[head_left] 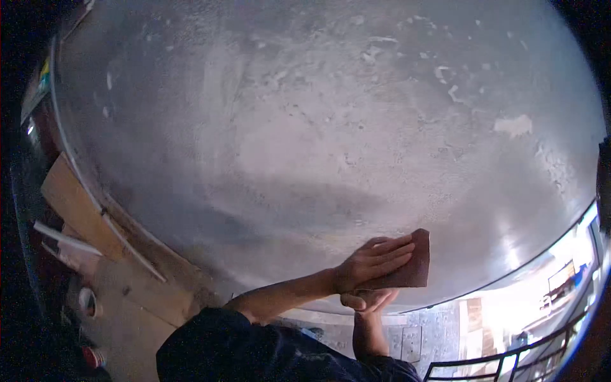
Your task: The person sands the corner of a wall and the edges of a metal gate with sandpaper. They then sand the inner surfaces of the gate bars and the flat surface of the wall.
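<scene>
A reddish-brown sheet of sandpaper (pixel 417 264) lies flat against a large grey plastered surface (pixel 299 140), near its lower edge. My left hand (pixel 375 262) presses on the sheet, its fingers stretched together across the front. Just below, my right hand (pixel 370 299) is closed, its fingers curled close to the sheet's lower edge. Whatever it grips there is hidden. Whitish patches, pits and uneven filler marks (pixel 513 125) show on the surface. Both forearms come up from dark sleeves (pixel 267 350) at the bottom.
Brown boards (pixel 83 204) and a pale strip (pixel 67 239) are at the left, beside the surface's edge. A roll-shaped item (pixel 88 302) and a red-and-white container (pixel 93 358) are at lower left. A dark metal railing (pixel 509 360) stands lower right near a bright opening.
</scene>
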